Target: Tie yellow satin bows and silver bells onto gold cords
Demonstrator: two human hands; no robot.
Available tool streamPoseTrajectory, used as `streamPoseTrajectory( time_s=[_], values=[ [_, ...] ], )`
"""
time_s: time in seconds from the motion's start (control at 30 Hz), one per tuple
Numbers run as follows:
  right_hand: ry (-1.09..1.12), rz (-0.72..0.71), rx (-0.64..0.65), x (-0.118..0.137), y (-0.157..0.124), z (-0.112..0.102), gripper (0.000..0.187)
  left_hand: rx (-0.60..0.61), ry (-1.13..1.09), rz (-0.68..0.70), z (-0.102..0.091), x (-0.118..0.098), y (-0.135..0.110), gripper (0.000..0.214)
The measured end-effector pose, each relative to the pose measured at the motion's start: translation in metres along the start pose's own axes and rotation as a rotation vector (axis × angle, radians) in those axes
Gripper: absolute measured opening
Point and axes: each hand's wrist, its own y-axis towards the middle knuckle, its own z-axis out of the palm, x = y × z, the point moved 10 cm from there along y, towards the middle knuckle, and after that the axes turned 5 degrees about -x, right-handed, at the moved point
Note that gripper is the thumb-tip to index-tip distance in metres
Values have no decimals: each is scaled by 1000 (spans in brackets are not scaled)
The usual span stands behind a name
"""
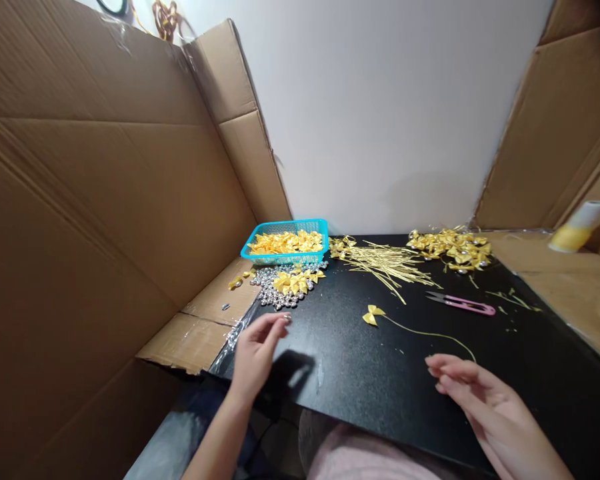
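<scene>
My left hand [261, 347] is pinched at the front left of the black table, with a small silver bead [287, 318] at its fingertips. To the right, my right hand [480, 393] hovers over the table, fingers loosely curved and apart from the thumb, with no object visible between them. Between the hands lies a yellow ribbon bow [373, 315]. From it a thin gold cord [420, 333] curves toward my right hand, its far end hidden behind the fingers. Silver beads [267, 293] are heaped beyond my left hand, several yellow bows [294, 283] on top.
A blue basket [250, 255] of yellow bows stands at the back left. Cut gold cords [387, 263] lie beside it. Finished-looking bows with beads [455, 250] are piled at back right, near pink thread snips [467, 305]. Cardboard walls [105, 200] flank the table; a thread cone [577, 227] stands right.
</scene>
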Motion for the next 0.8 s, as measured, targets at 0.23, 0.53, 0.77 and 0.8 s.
streamPoseTrajectory(
  time_s=[0.23,0.53,0.77,0.8],
  values=[
    [-137,-142,188,7,-19,41,15,304,-879,-553,157,-25,-85,33],
    [-24,-91,132,9,-20,46,22,407,-882,-537,172,-37,-88,28],
    [46,-53,128,6,-22,48,32,386,-741,-382,163,-43,-88,17],
    [47,-51,131,7,-22,48,32,391,-734,-371,163,-44,-88,16]
  ],
)
